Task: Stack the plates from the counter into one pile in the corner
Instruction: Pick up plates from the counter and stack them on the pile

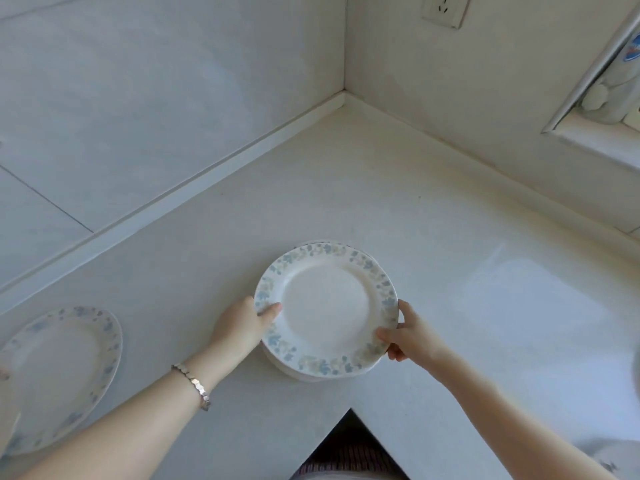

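A white plate with a blue and yellow flower rim [325, 306] lies on top of a small pile of like plates [304, 374] on the white counter, near its inner front corner. My left hand [242, 325] grips the top plate's left rim, thumb on the rim. My right hand [410, 336] pinches its right rim. Another flowered plate [59, 372] lies alone on the counter at the far left. The edge of one more plate [613, 455] shows at the bottom right.
The counter [346, 188] runs into a wall corner at the back. A wall socket [445, 10] sits high on the right wall, beside a window sill [595, 136] with a white bottle. The counter's front edge notches in at the bottom middle.
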Motion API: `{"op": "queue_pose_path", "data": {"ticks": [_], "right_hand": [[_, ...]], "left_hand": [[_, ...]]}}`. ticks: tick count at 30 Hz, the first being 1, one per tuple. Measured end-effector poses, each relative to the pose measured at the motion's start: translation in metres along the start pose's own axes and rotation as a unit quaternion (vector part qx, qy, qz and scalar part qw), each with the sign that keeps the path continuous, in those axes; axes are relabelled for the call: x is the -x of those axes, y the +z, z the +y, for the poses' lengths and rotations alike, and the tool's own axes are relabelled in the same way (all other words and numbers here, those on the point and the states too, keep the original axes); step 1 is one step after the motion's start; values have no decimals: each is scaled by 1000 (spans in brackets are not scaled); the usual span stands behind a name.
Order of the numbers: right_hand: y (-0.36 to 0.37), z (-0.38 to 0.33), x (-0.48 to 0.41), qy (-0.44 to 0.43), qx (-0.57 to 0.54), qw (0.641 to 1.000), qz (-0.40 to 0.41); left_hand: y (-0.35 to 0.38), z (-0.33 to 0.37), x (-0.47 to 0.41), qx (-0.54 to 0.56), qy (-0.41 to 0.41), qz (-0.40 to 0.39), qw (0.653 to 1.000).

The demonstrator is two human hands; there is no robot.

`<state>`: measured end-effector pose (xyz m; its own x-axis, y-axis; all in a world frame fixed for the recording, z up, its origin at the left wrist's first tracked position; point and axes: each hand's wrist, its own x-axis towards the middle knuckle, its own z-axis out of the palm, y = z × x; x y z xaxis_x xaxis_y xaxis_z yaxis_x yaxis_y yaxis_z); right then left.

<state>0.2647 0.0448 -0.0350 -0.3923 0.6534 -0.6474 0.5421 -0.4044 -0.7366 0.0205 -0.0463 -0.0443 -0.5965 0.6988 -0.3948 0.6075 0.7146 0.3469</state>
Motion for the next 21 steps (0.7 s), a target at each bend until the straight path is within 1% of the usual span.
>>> {"op": "queue_pose_path", "data": {"ticks": [4,9,13,15,16,17,18,19,21], "right_hand": [[1,-2,-5,-13,35,999,7],[5,4,-15,-2,109,993,35],[7,8,-21,-6,119,992,50],[6,6,-21,-14,174,982,71],[6,6,-22,-22,204,975,89],[5,5,-23,-31,204,973,106],[6,4,-25,-41,172,977,119],[6,1,-29,-53,117,983,130],[8,-7,-36,-82,-4,987,141]], "left_hand": [[1,-4,-3,-67,14,-16,998],[7,-8,-7,-105,18,-17,994],[3,-3,-6,-160,6,-15,987],[2,-1,-4,-173,3,1,985],[3,-1,-4,-148,5,13,989],[5,-1,-4,-93,11,23,995],[8,-2,-4,-4,17,25,1000],[12,-1,-5,104,18,20,994],[19,3,-3,293,-10,6,956]]}}
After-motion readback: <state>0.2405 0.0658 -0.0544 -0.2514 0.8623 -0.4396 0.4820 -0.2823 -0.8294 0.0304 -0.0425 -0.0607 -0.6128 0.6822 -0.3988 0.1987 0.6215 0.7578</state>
